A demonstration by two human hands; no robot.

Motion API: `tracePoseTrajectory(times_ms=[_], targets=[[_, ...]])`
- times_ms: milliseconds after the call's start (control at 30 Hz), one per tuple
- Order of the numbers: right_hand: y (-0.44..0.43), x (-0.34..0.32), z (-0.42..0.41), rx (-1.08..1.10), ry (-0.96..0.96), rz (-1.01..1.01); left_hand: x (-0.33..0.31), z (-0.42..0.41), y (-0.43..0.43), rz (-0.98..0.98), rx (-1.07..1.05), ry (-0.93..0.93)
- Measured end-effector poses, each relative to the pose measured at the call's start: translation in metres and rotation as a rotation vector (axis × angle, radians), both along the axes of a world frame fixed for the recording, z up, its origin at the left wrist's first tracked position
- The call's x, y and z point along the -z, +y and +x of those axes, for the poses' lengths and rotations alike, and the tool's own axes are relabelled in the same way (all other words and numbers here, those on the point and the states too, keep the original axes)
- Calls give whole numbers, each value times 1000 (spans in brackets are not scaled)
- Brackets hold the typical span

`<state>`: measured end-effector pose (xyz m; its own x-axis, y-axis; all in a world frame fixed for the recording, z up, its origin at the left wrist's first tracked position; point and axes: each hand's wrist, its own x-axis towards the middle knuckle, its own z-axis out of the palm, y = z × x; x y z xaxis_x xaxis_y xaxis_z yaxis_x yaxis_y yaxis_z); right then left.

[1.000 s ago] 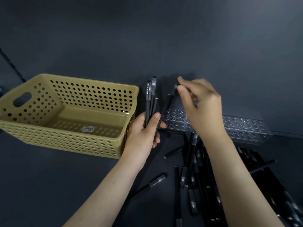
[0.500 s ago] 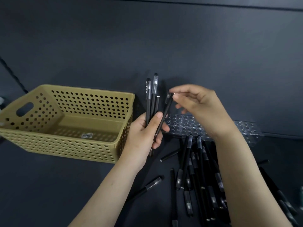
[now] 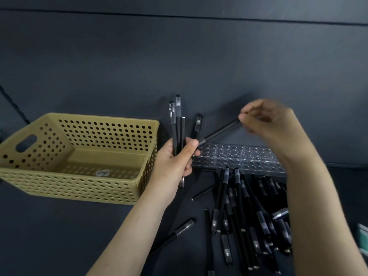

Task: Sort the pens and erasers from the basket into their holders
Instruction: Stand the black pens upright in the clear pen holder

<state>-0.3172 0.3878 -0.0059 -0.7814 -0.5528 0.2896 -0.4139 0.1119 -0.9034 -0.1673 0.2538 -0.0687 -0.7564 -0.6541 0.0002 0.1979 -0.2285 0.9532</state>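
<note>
My left hand (image 3: 175, 158) grips a bundle of several black pens (image 3: 177, 126) upright, just right of the tan perforated basket (image 3: 83, 188). My right hand (image 3: 272, 124) pinches the end of one black pen (image 3: 219, 132), which slants down-left toward the bundle above the clear plastic pen holder (image 3: 239, 158). The holder's holes show no pens. A heap of black pens (image 3: 245, 212) lies on the dark table in front of the holder. No erasers are visible.
The basket holds nothing but a label sticker on its floor. A lone pen (image 3: 179, 232) lies left of the heap. A pale green object (image 3: 363, 236) shows at the right edge. A dark wall stands behind the holder.
My right hand moved right and up, drawing one pen out of the left hand's bundle until it slants away. The left hand kept holding the bundle.
</note>
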Motion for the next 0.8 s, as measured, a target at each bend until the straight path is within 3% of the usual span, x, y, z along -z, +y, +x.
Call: tracePoseTrajectory(times_ms=[100, 233, 367, 500, 633, 800], targets=[[13, -4, -3, -90, 149, 343, 1, 1, -2, -10, -24, -3], [5, -4, 10, -290, 150, 460, 3, 0, 4, -31, 7, -12], [-4, 1, 20, -469, 43, 399, 5, 0, 4, -15, -1, 24], [-5, 5, 13, -481, 26, 328, 8, 0, 2, -51, -52, -4], [-7, 7, 8, -396, 8, 67, 12, 0, 0, -121, -61, -39], [-22, 17, 18, -108, 227, -133, 16, 1, -2, -203, -84, -52]])
